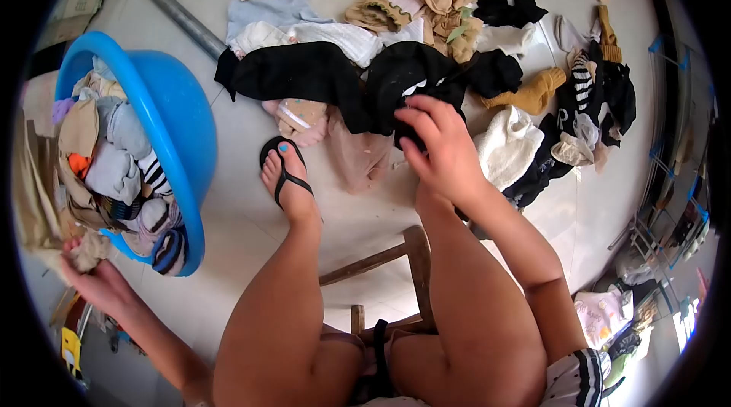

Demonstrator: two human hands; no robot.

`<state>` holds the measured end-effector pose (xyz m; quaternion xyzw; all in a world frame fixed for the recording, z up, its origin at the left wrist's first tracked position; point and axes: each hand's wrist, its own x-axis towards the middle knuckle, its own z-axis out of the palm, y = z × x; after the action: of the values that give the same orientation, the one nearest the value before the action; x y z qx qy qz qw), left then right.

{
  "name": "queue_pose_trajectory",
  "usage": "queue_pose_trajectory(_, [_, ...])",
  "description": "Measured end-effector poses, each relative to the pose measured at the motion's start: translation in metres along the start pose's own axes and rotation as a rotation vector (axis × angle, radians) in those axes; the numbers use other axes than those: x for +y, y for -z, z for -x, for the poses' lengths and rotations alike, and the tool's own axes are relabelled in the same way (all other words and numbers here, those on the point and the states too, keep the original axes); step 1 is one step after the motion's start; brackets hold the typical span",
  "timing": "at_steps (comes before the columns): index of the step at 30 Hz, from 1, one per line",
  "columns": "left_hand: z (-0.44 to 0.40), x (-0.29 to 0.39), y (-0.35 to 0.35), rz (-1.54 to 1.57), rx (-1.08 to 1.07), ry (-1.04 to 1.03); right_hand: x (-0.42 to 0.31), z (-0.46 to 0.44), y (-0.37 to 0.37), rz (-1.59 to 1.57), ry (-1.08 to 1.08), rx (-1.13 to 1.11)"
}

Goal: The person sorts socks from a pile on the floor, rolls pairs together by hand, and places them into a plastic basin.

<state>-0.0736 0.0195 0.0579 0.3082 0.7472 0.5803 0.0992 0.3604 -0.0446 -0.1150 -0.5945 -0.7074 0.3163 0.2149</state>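
Blue plastic forms the one basin (183, 102) at the left, packed with crumpled cloth: grey pieces (114, 172), a black-and-white striped piece (155, 174), one orange scrap (79, 165) and a purple bit (62, 109). Clothing lies heaped on the floor on the far side; its pieces overlap too much to count, but one mustard sock (537, 93) and one white cloth (509, 146) stand out towards the right. One black flip-flop (285, 171) shows. Beside the basin's near edge, the left hand (100, 283) has its fingers curled around a bunched beige cloth (90, 250). The right hand (448, 150) is over a black garment (411, 76) mid-heap, fingers loosely bent, thumb apart from them; whether they touch it, I cannot tell.
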Motion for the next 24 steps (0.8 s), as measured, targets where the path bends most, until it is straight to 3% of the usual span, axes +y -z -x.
queue_pose_trajectory(3, [0.011,-0.031,0.01,-0.079,-0.043,0.06,0.034,-0.003,-0.019,0.126,-0.108,0.123])
queue_pose_trajectory(7, [0.038,-0.034,-0.006,-0.156,-0.077,-0.039,0.067,-0.023,-0.028,-0.02,-0.326,0.214])
queue_pose_trajectory(9, [0.052,-0.024,-0.021,-0.202,-0.088,-0.208,0.085,-0.029,-0.032,0.055,-0.435,0.131])
queue_pose_trajectory(11, [0.07,-0.01,-0.038,-0.233,-0.111,-0.455,0.066,-0.037,-0.017,0.032,-0.427,0.225])
queue_pose_trajectory(12, [0.078,-0.003,-0.045,-0.239,-0.163,-0.581,0.051,-0.039,-0.005,-0.151,-0.497,0.283])
queue_pose_trajectory(14, [0.097,0.004,-0.05,-0.247,-0.384,-0.782,0.037,-0.035,0.008,-0.398,-0.53,0.388])
queue_pose_trajectory(16, [0.116,0.004,-0.04,-0.367,-0.884,-0.828,0.011,-0.026,0.025,-0.417,-0.32,0.354])
queue_pose_trajectory(17, [0.128,0.009,-0.042,-0.456,-1.233,-0.538,-0.002,-0.021,0.035,-0.43,-0.237,0.24])
queue_pose_trajectory(18, [0.143,-0.005,-0.059,-0.232,-1.398,-0.639,-0.018,-0.016,0.04,-0.507,-0.118,0.135])
queue_pose_trajectory(19, [0.161,0.0,-0.076,-0.207,-1.489,-0.566,-0.032,-0.015,0.038,-0.567,0.06,0.06])
queue_pose_trajectory(20, [0.176,0.005,-0.09,-0.181,-1.578,-0.492,-0.054,-0.011,0.049,-0.643,-0.054,-0.235])
queue_pose_trajectory(21, [0.183,0.003,-0.098,-0.186,-1.576,-0.493,-0.065,-0.01,0.046,-0.761,0.05,-0.359])
queue_pose_trajectory(23, [0.192,-0.008,-0.106,-0.089,-1.909,-0.093,-0.078,-0.008,0.047,-0.818,0.134,-0.461])
queue_pose_trajectory(24, [0.191,-0.023,-0.102,-0.091,-1.923,0.024,-0.077,-0.011,0.038,-0.862,0.151,-0.348])
